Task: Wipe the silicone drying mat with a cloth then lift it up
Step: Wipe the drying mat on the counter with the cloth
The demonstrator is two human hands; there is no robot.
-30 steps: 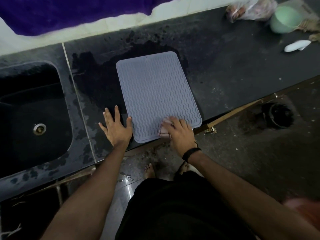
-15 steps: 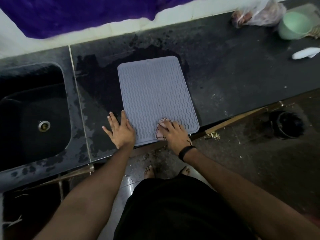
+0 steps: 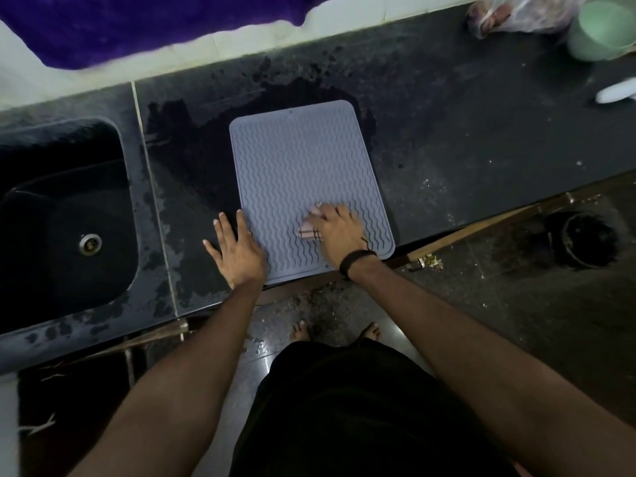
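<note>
A grey silicone drying mat (image 3: 303, 166) with wavy ridges lies flat on the dark counter (image 3: 447, 149), its near edge at the counter's front edge. My right hand (image 3: 339, 228) presses a small pink cloth (image 3: 309, 228) onto the mat's near part; most of the cloth is hidden under the palm and fingers. My left hand (image 3: 235, 249) lies flat with spread fingers on the counter, its thumb side resting on the mat's near left edge.
A black sink (image 3: 65, 215) sits to the left. A wet patch darkens the counter behind the mat. At the far right stand a green bowl (image 3: 602, 29), a plastic bag (image 3: 516, 12) and a white object (image 3: 616, 91). A dark bucket (image 3: 585, 241) is on the floor.
My right hand has slid the cloth from the mat's near edge further onto the mat, away from me. My left hand has stayed at the mat's left edge.
</note>
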